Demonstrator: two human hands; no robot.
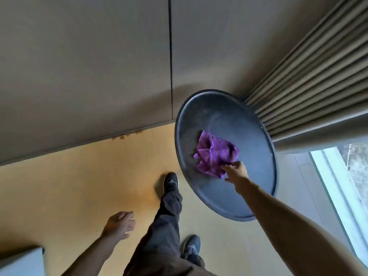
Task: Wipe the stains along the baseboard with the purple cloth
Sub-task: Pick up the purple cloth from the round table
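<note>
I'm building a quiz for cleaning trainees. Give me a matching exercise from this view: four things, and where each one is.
1. purple cloth
2. stains
3. left hand
4. curtain

A. hanging at the right, behind the table
B. open above the floor
C. along the baseboard
D. crumpled on the round dark table, right hand at its edge

Pairs: 1-D, 2-C, 3-B, 4-A

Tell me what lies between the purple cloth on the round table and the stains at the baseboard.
In the head view: dark tabletop, its rim, then bare wooden floor. Nothing else lies between the purple cloth and the stains.
</note>
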